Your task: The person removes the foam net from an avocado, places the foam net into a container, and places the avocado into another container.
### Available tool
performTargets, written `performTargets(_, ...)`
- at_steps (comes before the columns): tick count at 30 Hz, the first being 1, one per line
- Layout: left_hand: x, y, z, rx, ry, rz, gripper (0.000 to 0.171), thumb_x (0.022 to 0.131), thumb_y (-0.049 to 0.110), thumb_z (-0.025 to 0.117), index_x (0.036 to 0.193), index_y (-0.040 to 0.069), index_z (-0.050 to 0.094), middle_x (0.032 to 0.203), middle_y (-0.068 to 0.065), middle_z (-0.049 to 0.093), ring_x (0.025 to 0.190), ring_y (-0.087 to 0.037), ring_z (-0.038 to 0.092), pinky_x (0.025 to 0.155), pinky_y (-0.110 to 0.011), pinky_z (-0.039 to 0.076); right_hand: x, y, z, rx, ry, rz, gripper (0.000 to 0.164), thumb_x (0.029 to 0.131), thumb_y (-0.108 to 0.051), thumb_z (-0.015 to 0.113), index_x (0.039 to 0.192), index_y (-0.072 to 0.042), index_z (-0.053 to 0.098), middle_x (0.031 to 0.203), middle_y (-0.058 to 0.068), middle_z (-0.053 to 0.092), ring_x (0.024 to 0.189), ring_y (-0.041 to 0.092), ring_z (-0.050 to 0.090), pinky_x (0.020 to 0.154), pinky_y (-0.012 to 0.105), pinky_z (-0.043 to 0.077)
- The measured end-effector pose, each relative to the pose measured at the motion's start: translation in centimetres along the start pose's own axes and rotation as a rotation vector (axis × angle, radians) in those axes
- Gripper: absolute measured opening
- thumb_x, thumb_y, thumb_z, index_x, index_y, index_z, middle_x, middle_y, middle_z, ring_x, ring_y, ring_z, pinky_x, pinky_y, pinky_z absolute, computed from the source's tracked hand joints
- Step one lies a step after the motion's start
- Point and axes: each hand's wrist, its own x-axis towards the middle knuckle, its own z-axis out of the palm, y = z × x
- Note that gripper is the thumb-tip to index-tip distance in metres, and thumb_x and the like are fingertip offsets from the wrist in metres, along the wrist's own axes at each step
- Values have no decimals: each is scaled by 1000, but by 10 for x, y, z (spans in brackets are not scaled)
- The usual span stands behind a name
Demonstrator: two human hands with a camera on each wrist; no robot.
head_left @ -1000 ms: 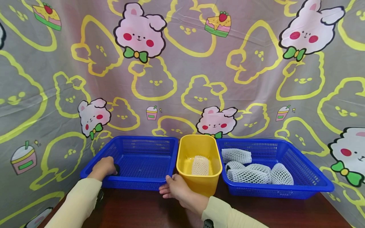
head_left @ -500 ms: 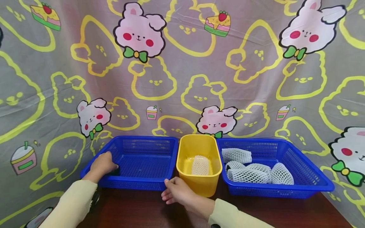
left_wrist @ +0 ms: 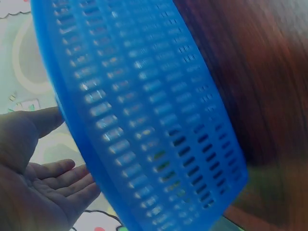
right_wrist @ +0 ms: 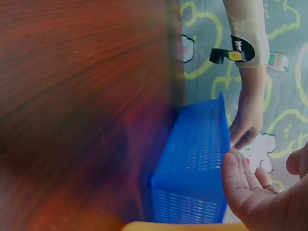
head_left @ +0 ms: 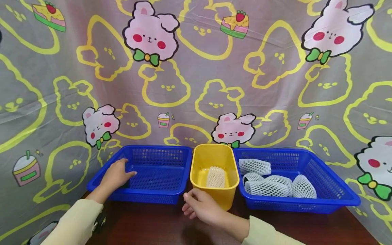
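My left hand (head_left: 115,175) is over the left end of the left blue basket (head_left: 147,195), its thumb and fingers spread and holding nothing. In the left wrist view its palm and fingers show beside the basket's slotted wall (left_wrist: 159,106). A small dark thing (head_left: 125,184) shows just below that hand inside the basket, mostly hidden. My right hand (head_left: 206,206) hovers in front of the yellow bin (head_left: 228,200), fingers loosely bent, nothing in them. Inside the bin stands a cream foam net sleeve (head_left: 215,177).
To the right of the bin, another blue basket (head_left: 333,200) holds several things in white foam net sleeves (head_left: 269,187). The containers stand side by side on a dark brown wooden table (head_left: 147,221). A patterned cloth (head_left: 190,78) hangs close behind them.
My left hand has let go of the dark thing in the left basket, risen slightly and spread its fingers. My right hand has moved off the basket's corner, rightward to the yellow bin's front.
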Motion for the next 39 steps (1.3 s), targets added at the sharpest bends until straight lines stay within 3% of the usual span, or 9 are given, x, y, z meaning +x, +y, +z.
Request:
performTargets(8,-15,29,4,-75,17,136,67,87,29,73,131,-14,47,127,-35,51,117,-52,47,92,-60,41,-15,-18,-26,-207,-17,-66,19,99,-22,57,97,-4,61,82,3,64,74,19,62,65,28,53)
performTargets(16,-37,67,3,-208,33,245,62,90,35,69,131,-8,51,126,-25,58,115,-41,55,91,-55,45,-30,-29,-55,-347,18,-106,13,95,-24,64,94,-11,63,84,-2,62,79,17,57,68,28,48)
performTargets(26,-59,107,8,-402,-69,272,51,87,34,73,124,2,60,119,-12,64,108,-28,62,91,-46,49,-38,-34,-92,-402,88,-72,20,93,-27,66,98,-8,64,88,1,63,80,19,58,69,31,50)
performTargets(32,-67,121,16,-484,-134,344,46,87,33,74,121,5,61,114,-6,64,105,-23,63,91,-42,49,-41,-35,-108,-424,133,-78,22,93,-26,66,99,-5,64,88,2,64,81,18,60,70,30,51)
performTargets(39,-72,134,23,-571,-204,446,44,90,29,71,122,1,59,113,-10,64,104,-23,63,90,-38,50,-44,-31,-126,-426,180,-95,22,93,-23,66,103,-3,64,91,4,65,82,18,60,70,28,52)
